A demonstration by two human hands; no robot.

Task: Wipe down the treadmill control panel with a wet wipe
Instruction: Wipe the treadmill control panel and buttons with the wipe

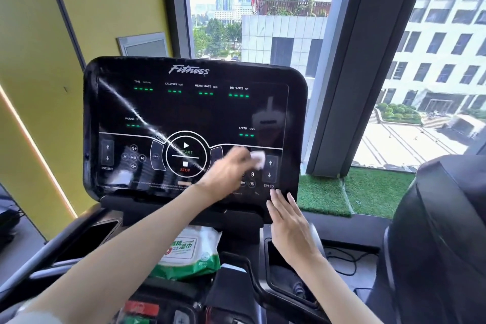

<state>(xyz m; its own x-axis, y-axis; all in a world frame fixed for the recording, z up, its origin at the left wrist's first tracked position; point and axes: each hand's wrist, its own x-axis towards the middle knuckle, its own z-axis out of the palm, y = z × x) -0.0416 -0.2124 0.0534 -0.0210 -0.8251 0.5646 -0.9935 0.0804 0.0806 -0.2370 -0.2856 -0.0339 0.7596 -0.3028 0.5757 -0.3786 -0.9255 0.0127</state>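
Setting: an upper-floor room with a yellow wall (pixel 39 66) at left and a tall window (pixel 263 8) ahead, grey frame posts dividing the glass, pale office buildings and a paved forecourt visible outside; a strip of green artificial turf (pixel 368 189) lies along the sill, and a second dark machine (pixel 441 239) stands at right. Principal item: treadmill control panel (pixel 194 113), glossy black, rounded corners, long axis running left to right, face tilted back toward the viewer; marked "Fitness" at top, green dashes under TIME, CALORIES, HEART RATE, DISTANCE, INCLINE and SPEED, a round START/STOP control (pixel 185 156) at centre, arrow keys at both lower ends. A bright diagonal streak of glare crosses the left half. Wet wipe (pixel 258 158): white, bunched, pressed against the lower right of the panel just left of the SPEED arrows (pixel 269 169), held in the fingers of the left hand (pixel 228 171), whose arm crosses from lower left; the hand is motion-blurred. Right hand (pixel 289 223): flat, fingers extended and close together, fingertips touching the panel's lower right edge below the SPEED label, holding nothing. Below the panel, in the console recess: a green-and-white pack of wipes (pixel 189 252), lying flat with printed label up. A dark phone-like slab (pixel 97 231) rests in the left tray.
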